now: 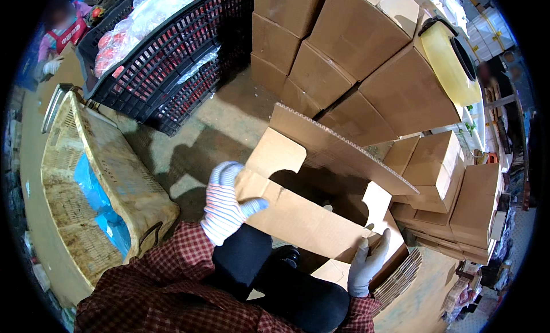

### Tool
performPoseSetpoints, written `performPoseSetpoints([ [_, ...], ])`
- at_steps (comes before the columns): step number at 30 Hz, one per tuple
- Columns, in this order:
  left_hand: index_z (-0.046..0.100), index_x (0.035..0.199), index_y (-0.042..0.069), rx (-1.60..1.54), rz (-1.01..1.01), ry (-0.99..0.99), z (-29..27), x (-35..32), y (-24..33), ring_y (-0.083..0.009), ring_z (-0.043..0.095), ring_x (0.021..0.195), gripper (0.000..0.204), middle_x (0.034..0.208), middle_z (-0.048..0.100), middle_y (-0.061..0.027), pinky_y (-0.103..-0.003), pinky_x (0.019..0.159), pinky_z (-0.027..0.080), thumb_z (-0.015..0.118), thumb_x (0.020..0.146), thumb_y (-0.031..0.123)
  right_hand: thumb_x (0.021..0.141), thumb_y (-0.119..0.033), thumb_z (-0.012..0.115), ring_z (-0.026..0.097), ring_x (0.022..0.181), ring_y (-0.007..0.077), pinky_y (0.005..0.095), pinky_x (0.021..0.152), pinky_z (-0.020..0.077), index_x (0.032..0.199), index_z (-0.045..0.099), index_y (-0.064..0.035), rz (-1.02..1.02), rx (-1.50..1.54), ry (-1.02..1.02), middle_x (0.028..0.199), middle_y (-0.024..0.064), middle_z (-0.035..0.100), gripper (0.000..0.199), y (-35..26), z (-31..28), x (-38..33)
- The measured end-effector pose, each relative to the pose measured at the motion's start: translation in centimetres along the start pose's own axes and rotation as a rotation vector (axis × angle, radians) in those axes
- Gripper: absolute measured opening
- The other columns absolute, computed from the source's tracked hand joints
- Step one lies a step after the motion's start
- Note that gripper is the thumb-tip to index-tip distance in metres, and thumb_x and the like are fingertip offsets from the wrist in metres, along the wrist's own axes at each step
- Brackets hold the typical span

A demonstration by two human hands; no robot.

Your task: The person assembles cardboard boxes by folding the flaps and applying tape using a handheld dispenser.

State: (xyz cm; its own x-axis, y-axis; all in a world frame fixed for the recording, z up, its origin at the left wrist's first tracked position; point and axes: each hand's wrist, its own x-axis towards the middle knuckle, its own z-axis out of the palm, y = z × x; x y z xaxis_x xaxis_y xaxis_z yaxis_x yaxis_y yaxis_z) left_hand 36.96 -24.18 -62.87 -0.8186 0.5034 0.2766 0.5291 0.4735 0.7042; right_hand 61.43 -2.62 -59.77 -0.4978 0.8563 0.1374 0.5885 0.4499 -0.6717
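Observation:
An open brown cardboard box (309, 212) stands tilted over my knees, its long flaps raised and its inner flaps with rounded cut-outs showing. My left hand (224, 204), in a striped knit glove, grips its left end, thumb on the near panel and fingers around the side. At the near right corner my right hand (369, 263), in a pale glove, holds the box with thumb and fingers spread on the edge. A stack of flattened cardboard (398, 278) leans beside my right wrist. Part of the box's inside lies in shadow.
At left is a dirty cream crate (123, 161) with blue plastic inside. Black crates (166, 63) hold red goods in clear bags. Closed cartons (344, 52) pile up ahead, more cartons (435, 178) at right. A yellowish container (447, 63) sits on top. A person (66, 32) is far left.

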Motion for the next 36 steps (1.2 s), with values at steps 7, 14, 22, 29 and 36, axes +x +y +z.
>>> performPoseSetpoints([
  [7, 0.029, 0.140, -0.001, 0.587, 0.100, -0.467, -0.6, 1.5, 2.7, -0.0450, 0.027, 0.131, 0.095, 0.143, 0.027, -0.0271, -0.056, 0.110, 0.017, 0.061, 0.075, 0.060, 0.091, -0.021, 0.044, 0.034, 0.125, 0.0431, 0.0501, 0.104, 0.0275, 0.131, 0.039, 0.0030, -0.311, -0.625, -0.135, 0.135, 0.0260, 0.037, 0.048, 1.7, 0.4, -1.2],
  [14, 0.039, 0.136, 0.002, 0.363, 0.538, -0.780, 2.5, -1.2, 5.7, -0.0372, 0.027, 0.136, 0.077, 0.145, 0.032, -0.0197, -0.053, 0.113, 0.014, 0.049, 0.084, 0.058, 0.089, -0.021, 0.049, 0.038, 0.123, 0.0435, 0.0515, 0.102, 0.0299, 0.132, 0.039, 0.0046, -0.475, -0.693, -0.121, 0.134, 0.0264, 0.039, 0.051, 0.7, 0.1, 0.1],
  [22, 0.042, 0.133, 0.000, 0.332, 0.634, -0.659, 3.0, -2.5, 4.8, -0.0318, 0.038, 0.131, 0.050, 0.140, 0.041, -0.0177, -0.043, 0.110, 0.029, 0.043, 0.091, 0.026, 0.086, -0.023, 0.057, 0.044, 0.121, 0.0377, 0.0463, 0.100, 0.0347, 0.131, 0.044, -0.0011, -0.814, -0.495, -0.040, 0.128, 0.0181, 0.050, 0.051, -8.8, 1.3, 12.2],
  [29, 0.051, 0.126, 0.003, 0.318, 0.665, -0.564, 4.0, -3.3, 4.0, -0.0291, 0.046, 0.125, 0.043, 0.133, 0.049, -0.0153, -0.040, 0.108, 0.033, 0.044, 0.088, 0.021, 0.083, -0.026, 0.057, 0.044, 0.121, 0.0341, 0.0455, 0.101, 0.0323, 0.133, 0.042, -0.0050, -0.777, -0.565, -0.407, 0.128, 0.0169, 0.049, 0.057, -5.8, 2.4, 7.2],
  [36, 0.055, 0.116, -0.001, -0.014, 0.638, -0.724, 2.2, -3.0, 3.9, -0.0283, 0.048, 0.121, 0.047, 0.124, 0.054, -0.0162, -0.039, 0.108, 0.032, 0.057, 0.084, 0.033, 0.082, -0.050, 0.056, 0.021, 0.134, 0.0441, 0.0540, 0.109, 0.0145, 0.138, 0.030, -0.0005, -0.703, -0.590, -0.592, 0.142, 0.0224, 0.029, 0.079, -4.0, 4.4, 2.3],
])
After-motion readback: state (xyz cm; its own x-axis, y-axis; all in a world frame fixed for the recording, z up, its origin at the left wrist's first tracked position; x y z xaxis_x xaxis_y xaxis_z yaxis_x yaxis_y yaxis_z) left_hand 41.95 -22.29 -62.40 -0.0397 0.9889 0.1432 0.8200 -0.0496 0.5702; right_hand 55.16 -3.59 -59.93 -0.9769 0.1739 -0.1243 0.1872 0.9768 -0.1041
